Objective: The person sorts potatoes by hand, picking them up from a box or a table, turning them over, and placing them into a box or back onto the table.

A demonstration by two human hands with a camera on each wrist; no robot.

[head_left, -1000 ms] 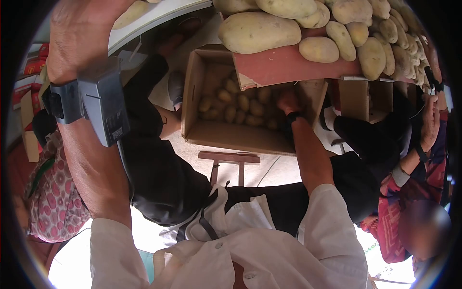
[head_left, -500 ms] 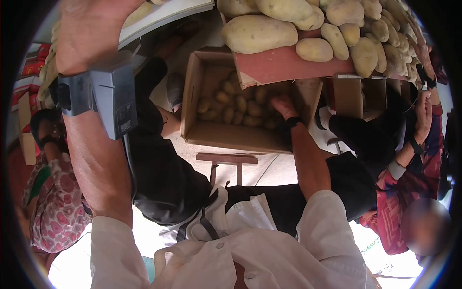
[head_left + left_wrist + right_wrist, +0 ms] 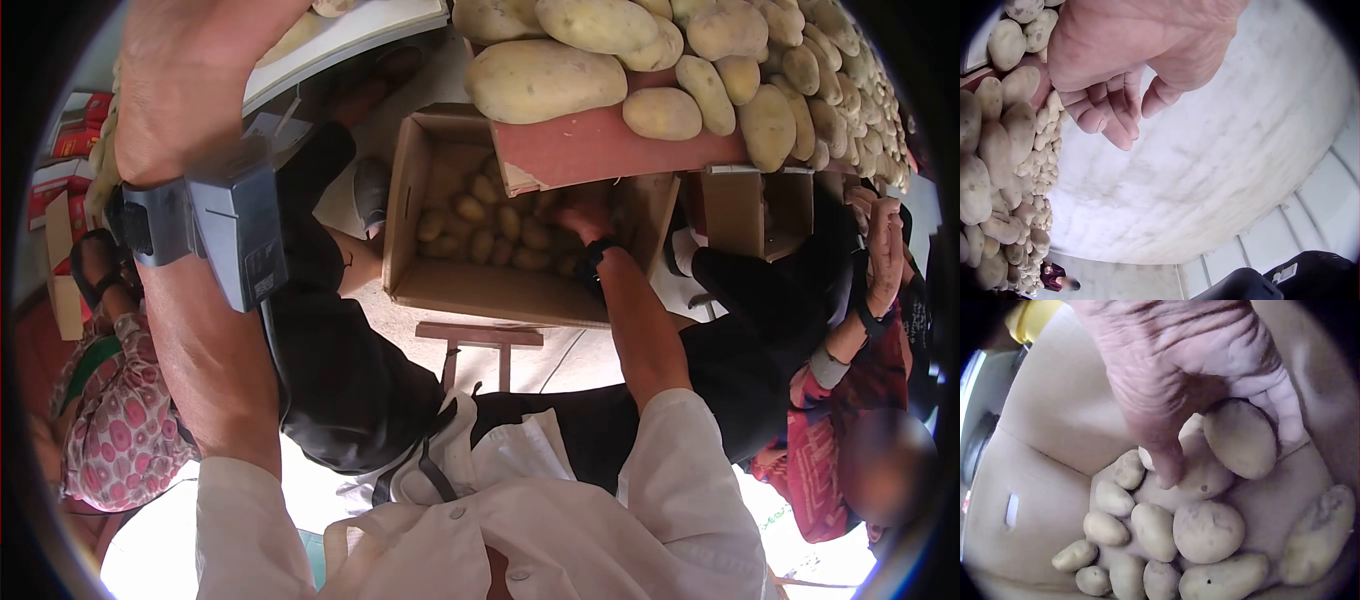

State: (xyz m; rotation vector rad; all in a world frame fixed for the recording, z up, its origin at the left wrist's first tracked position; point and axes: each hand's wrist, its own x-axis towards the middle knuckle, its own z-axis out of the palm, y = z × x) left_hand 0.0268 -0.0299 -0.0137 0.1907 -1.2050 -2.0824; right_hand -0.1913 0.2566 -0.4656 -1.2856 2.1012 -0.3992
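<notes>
My right hand point(image 3: 1191, 369) is down inside a cardboard box point(image 3: 470, 295), fingers curled round a potato point(image 3: 1241, 437). Its thumb stands apart and points down at a large potato point(image 3: 1200, 472) among several others on the box floor. In the head view the right hand point(image 3: 585, 215) sits at the right side of these potatoes point(image 3: 495, 230), partly in shadow. My left hand point(image 3: 1141, 56) is raised beside the heaped potatoes point(image 3: 1007, 150), fingers loosely bent and nothing between them. Its fingers are cut off by the top edge in the head view.
A red tabletop point(image 3: 600, 145) heaped with potatoes overhangs the box's far side. A small bench point(image 3: 480, 335) stands just in front of the box. Another cardboard box point(image 3: 735, 210) is to the right. People sit on both sides, one with hands point(image 3: 883, 250) raised at the right.
My right hand has shifted left inside the box, nearer the potatoes. The left arm has moved slightly right and stays raised.
</notes>
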